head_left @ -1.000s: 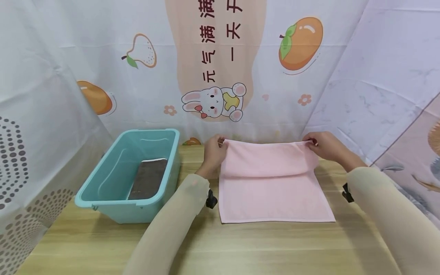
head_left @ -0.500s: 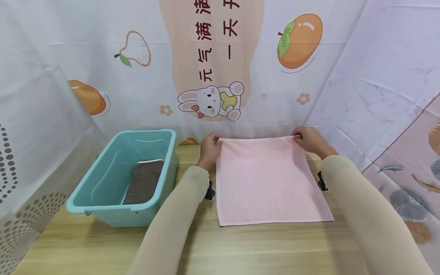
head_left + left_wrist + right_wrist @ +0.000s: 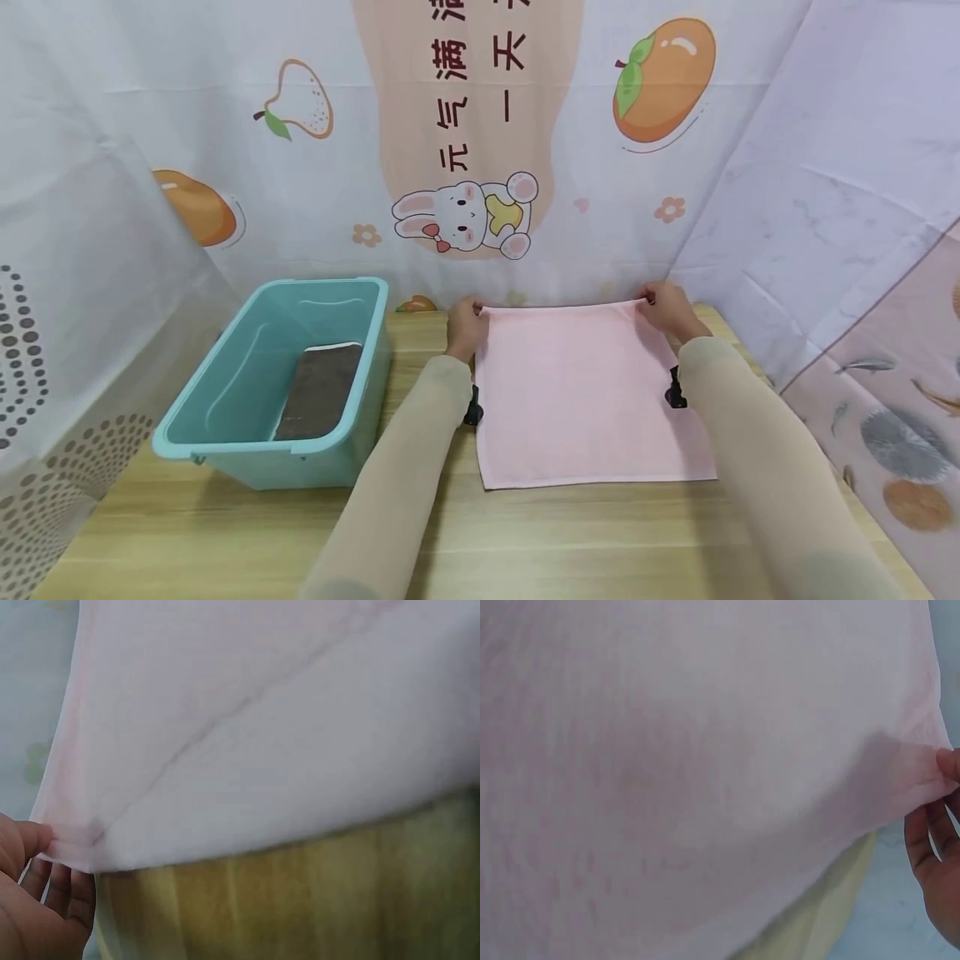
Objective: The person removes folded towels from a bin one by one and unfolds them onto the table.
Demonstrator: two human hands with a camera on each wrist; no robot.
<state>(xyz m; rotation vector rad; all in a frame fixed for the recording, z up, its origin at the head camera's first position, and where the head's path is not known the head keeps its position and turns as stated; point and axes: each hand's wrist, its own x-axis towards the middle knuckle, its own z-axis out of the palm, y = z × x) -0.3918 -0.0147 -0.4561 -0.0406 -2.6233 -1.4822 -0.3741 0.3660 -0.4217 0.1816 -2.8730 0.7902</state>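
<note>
A pink towel (image 3: 577,400) is spread on the wooden table, its far edge drawn straight between two hands. The left hand (image 3: 467,327) pinches the far left corner between thumb and fingers; the left wrist view shows this left hand (image 3: 45,885) with the towel (image 3: 262,750) running away from it. At the far right corner, the right hand (image 3: 667,310) pinches the cloth. In the right wrist view the thumb and fingers of the right hand (image 3: 937,840) grip the towel's edge (image 3: 900,780). The right sleeve covers the towel's near right corner in the head view.
Left of the towel stands a teal plastic bin (image 3: 371,350) with a flat dark brown item (image 3: 318,392) inside it. Printed curtains (image 3: 480,275) hang close behind the wooden table (image 3: 540,542) and along both sides. Black wrist mounts (image 3: 675,392) stick out below the sleeves.
A second ago the towel's far part was folded over toward the near side; now it lies unfolded and flat. The right hand has shifted left, and both hands still pinch the far corners.
</note>
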